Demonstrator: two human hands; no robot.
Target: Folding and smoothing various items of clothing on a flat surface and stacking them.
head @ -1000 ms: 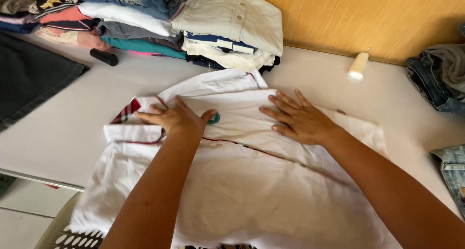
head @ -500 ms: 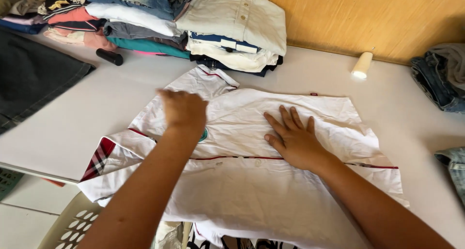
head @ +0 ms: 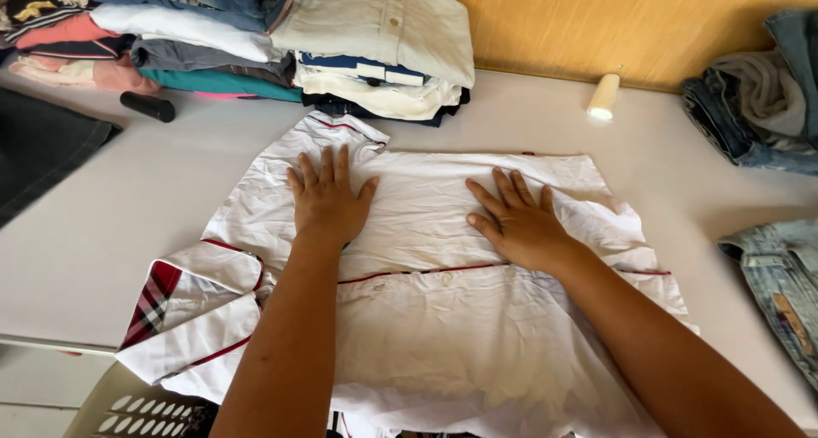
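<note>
A white shirt (head: 426, 233) with thin red piping and a red plaid collar lining lies spread on the white table (head: 102, 225). My left hand (head: 328, 199) rests flat on its upper left part, fingers spread. My right hand (head: 515, 225) presses flat on the middle right of the shirt, fingers apart. Neither hand grips the cloth. The collar (head: 183, 306) lies turned out at the lower left, near the table's front edge.
Stacks of folded clothes (head: 204, 37) stand at the back left, with a cream shirt (head: 383, 29) on top. A black cylinder (head: 146, 106) and a small white roll (head: 603, 96) lie on the table. Jeans (head: 758, 97) are piled at right. A basket (head: 136, 408) sits below the front edge.
The shirt has been unfolded and flattened. My left hand slid up and left across the cloth, and my right hand moved right; both now lie flat on it.
</note>
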